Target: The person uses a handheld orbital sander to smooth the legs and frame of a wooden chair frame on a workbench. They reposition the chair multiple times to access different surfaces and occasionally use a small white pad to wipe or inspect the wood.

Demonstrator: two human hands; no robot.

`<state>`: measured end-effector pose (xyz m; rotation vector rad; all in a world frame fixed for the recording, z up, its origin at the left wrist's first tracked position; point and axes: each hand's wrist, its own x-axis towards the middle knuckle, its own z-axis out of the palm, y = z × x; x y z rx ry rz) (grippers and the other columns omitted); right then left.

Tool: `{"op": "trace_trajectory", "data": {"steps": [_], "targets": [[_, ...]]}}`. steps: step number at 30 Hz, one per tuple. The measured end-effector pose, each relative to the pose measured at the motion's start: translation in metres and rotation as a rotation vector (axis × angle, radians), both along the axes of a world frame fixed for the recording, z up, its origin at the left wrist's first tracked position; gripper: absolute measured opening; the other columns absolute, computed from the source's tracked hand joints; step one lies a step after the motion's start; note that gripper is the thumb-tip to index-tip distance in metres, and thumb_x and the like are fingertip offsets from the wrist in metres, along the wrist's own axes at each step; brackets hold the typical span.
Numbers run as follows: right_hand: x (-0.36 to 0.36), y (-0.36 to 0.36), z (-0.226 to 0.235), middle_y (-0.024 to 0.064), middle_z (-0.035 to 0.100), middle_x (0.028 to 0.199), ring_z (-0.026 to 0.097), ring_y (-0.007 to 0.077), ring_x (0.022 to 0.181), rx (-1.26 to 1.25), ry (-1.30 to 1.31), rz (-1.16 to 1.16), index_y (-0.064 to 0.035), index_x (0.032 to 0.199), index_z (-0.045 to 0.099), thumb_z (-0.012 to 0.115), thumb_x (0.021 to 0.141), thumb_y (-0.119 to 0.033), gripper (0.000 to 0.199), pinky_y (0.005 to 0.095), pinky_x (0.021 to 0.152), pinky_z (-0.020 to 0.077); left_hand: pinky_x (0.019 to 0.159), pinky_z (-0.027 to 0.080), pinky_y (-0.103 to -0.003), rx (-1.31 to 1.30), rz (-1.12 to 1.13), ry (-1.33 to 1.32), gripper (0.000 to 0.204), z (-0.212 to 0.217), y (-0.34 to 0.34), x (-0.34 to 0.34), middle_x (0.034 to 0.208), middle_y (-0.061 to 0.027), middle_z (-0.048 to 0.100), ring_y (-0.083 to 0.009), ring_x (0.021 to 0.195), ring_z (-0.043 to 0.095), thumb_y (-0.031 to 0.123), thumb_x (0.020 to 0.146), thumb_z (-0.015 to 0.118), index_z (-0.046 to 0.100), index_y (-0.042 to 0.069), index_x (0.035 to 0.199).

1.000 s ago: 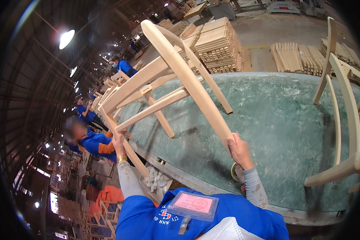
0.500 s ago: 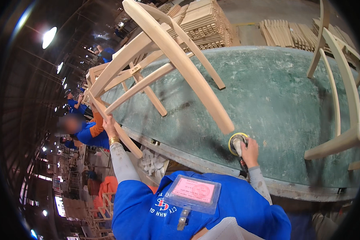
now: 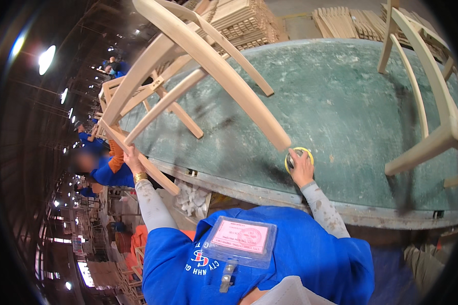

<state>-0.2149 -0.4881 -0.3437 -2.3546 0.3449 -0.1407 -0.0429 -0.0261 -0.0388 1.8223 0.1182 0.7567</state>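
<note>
A pale wooden chair (image 3: 229, 84), bare of any finish, lies tipped on a green worktable (image 3: 341, 132), filling the left and middle of the scene. My left hand (image 3: 134, 160) is wrapped around one of its legs at the near left, close to the table's edge; that leg's end sticks out past my fingers toward me. A gold bracelet (image 3: 140, 176) circles my left wrist.

My right hand (image 3: 301, 166) is curled over a round sander (image 3: 290, 161) with a yellow rim — palm down, fingers over its top. It is just beside the near end of the chair's long curved piece; I cannot tell whether the two touch, or whether the sander rests on the table.

On the right stands a second chair (image 3: 435, 66), well apart from my hands. Beyond the far edge are stacked wooden parts (image 3: 239, 23) and, farther right, rows of flat slats (image 3: 336, 23). At the near left, below the table edge, is a heap of white scraps (image 3: 191, 198). A co-worker's orange sleeve (image 3: 116, 155) shows at the left — just past my left hand. A pink badge (image 3: 241, 239) lies on my blue shirt (image 3: 310, 254).
</note>
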Motion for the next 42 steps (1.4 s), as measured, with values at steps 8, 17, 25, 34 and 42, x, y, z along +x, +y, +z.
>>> {"op": "trace_trajectory", "data": {"steps": [8, 17, 25, 34, 42], "targets": [[-0.082, -0.053, 0.105, 0.0191, 0.051, 0.105, 0.057, 0.0404, 0.092, 0.383, -0.139, 0.325, -0.0254, 0.121, 0.054, 0.078, 0.062, -0.017, 0.063, 0.0459, 0.079, 0.0475, 0.080, 0.044, -0.027, 0.009, 0.002, 0.013, 0.031, -0.001, 0.014, 0.008, 0.099, -0.0058, 0.062, -0.0144, 0.090, 0.057, 0.015, 0.083, 0.060, 0.059, -0.003, 0.108], [-0.010, -0.033, 0.193, 0.0201, 0.051, 0.110, 0.059, 0.0363, 0.092, 0.234, -0.808, 0.018, -0.0230, 0.119, 0.056, 0.079, 0.063, -0.014, 0.061, 0.0411, 0.073, 0.0517, 0.075, 0.044, -0.025, 0.029, 0.005, -0.043, 0.027, 0.003, 0.008, 0.023, 0.093, -0.0038, 0.063, -0.0117, 0.083, 0.058, 0.014, 0.082, 0.062, 0.062, -0.002, 0.104], [0.030, -0.029, 0.224, 0.0200, 0.054, 0.107, 0.056, 0.0379, 0.097, 0.140, -0.740, -0.061, -0.0263, 0.119, 0.056, 0.075, 0.066, -0.013, 0.058, 0.0407, 0.073, 0.0511, 0.074, 0.044, -0.025, 0.046, -0.014, -0.093, 0.026, -0.005, 0.020, 0.023, 0.092, -0.0040, 0.063, -0.0118, 0.082, 0.057, 0.014, 0.081, 0.062, 0.062, -0.003, 0.101], [-0.065, -0.032, 0.166, 0.0165, 0.060, 0.102, 0.053, 0.0353, 0.102, 0.074, -0.613, -0.165, -0.0197, 0.117, 0.058, 0.075, 0.062, -0.004, 0.060, 0.0393, 0.077, 0.0490, 0.079, 0.046, -0.027, 0.056, 0.018, -0.028, 0.029, -0.005, 0.042, 0.043, 0.099, -0.0074, 0.064, -0.0152, 0.088, 0.060, 0.012, 0.083, 0.062, 0.061, -0.004, 0.107], [-0.049, 0.000, 0.147, 0.0202, 0.044, 0.114, 0.057, 0.0382, 0.094, -0.022, -0.580, -0.132, -0.0287, 0.113, 0.062, 0.069, 0.057, 0.001, 0.063, 0.0416, 0.073, 0.0512, 0.069, 0.048, -0.026, 0.067, -0.049, -0.073, 0.027, -0.003, 0.043, 0.050, 0.098, -0.0060, 0.064, -0.0139, 0.082, 0.062, 0.015, 0.085, 0.062, 0.060, -0.001, 0.106]]}}
